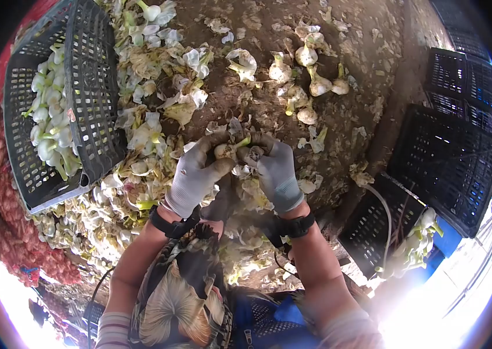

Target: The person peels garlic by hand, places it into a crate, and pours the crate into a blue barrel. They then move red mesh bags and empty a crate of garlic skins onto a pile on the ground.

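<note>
Both hands wear pale gloves with soiled fingertips and meet at the centre of the view. My left hand (pixel 193 174) is closed round a garlic bulb (pixel 224 152) with a short green stem. Close against it on the right, my right hand (pixel 278 174) has its fingers bent in a pinch at the bulb's stem side; what lies between those fingertips is too small to name. Beyond the hands, several unpeeled bulbs (pixel 320 83) with stems lie on the brown ground. Loose peeled skins (pixel 243 64) are scattered round them.
A black crate (pixel 91 87) holding white peeled garlic (pixel 54 110) stands at the left, beside red mesh sacks (pixel 10 232). More black crates (pixel 447 163) stand at the right, with garlic (pixel 415 244) near them. A heap of skins (pixel 94 218) lies at the lower left.
</note>
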A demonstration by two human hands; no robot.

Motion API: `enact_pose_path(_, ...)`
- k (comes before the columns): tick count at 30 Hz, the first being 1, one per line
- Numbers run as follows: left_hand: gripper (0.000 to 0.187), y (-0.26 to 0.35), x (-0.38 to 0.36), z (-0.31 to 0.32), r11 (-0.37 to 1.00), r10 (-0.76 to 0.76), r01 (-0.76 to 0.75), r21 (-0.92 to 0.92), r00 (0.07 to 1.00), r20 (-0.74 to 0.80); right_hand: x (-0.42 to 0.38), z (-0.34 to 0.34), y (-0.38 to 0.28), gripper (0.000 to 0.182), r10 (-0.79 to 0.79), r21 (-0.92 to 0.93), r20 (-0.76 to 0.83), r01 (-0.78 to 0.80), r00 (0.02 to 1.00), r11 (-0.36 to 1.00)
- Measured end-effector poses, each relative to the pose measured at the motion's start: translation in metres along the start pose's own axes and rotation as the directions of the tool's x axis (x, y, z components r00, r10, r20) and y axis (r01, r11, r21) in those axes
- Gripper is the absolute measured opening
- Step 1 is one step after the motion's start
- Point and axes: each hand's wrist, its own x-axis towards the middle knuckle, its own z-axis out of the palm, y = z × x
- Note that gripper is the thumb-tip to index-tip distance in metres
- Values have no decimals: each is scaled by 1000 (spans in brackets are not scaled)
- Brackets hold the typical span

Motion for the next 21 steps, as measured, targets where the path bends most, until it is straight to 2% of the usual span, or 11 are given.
enact_pose_path(2, 48, 4, 0, -2, 899, -86, 127, -419, 990, 114, -6, -3, -13, 31, -146, -256, 138, 177, 980, 950)
enact_pose_path(5, 59, 11, -1, -3, 770, -208, 264, -581, 964, 164, -4, -16, 6, 35, -346, -362, 208, 400, 915, 842)
enact_pose_path(9, 49, -1, -4, -19, 695, -99, 350, -627, 911, 399, -5, -22, 10, 35, -200, -434, 133, 239, 971, 869)
enact_pose_path(11, 46, 1, -13, -18, 993, -55, 71, -90, 984, 168, -9, -8, -4, 34, -356, -416, 193, 405, 914, 814)
enact_pose_path(12, 46, -11, -11, -18, 993, -58, 75, -92, 984, 169, -9, -7, 0, 34, -353, -417, 191, 402, 916, 815)
enact_pose_path(14, 47, -26, -2, -15, 770, 427, -421, 480, 898, 102, -8, -3, 7, 30, -38, -558, 35, 51, 999, 828)
enact_pose_path(15, 47, -31, -2, -13, 770, 427, -421, 480, 898, 103, -6, 1, 9, 30, -39, -558, 34, 51, 999, 829)
enact_pose_path(16, 52, -8, -1, -3, 915, 321, -317, 248, 947, 28, -6, 7, 11, 29, -47, -178, 7, 48, 999, 983)
enact_pose_path(17, 56, 5, -1, 3, 981, 192, -192, -8, 981, -17, -5, 9, 13, 27, -43, 232, -20, 47, 999, 972)
enact_pose_path(19, 52, 3, -4, -2, 971, 183, -187, 152, 982, 40, -11, 11, 9, 26, -123, 148, 29, 118, 992, 982)
enact_pose_path(21, 51, 3, -4, 2, 964, -16, 3, -266, 999, -46, -14, 10, 2, 24, -204, 65, 84, 199, 975, 978)
